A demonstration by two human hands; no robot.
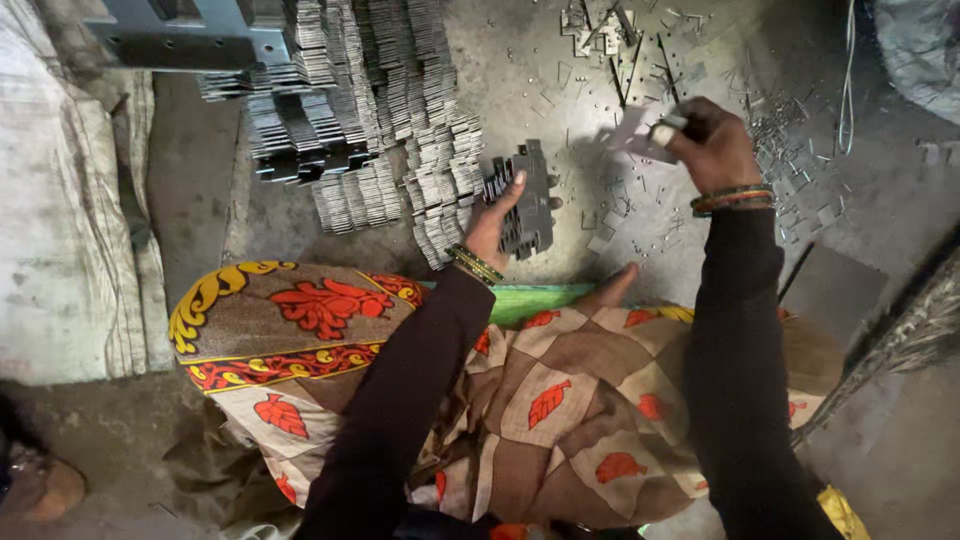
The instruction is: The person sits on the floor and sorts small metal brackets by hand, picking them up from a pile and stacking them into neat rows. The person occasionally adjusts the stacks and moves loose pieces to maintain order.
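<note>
The concrete floor is grey and dusty, and a pale sack lies along its left side. The person sits on the floor with a patterned cloth over the legs. In front, many thin metal plates lie in long leaning rows, next to a grey metal frame at the top left. Small metal scraps are scattered on the floor further right.

The left hand grasps a small stack of plates; the fingers close around its edge and hold it upright, just beside the big rows. The right hand is raised, well apart from the stack, and its fingers pinch one single plate. This plate is blurred, so I cannot tell its exact shape.

To do this step well, I think the single plate must be turned the same way as those in the stack, then pushed flat against them so the edges match. The left fingers should stay firm, otherwise the plates may slide apart. The edges look sharp, so a gentle pinch is safer.
</note>
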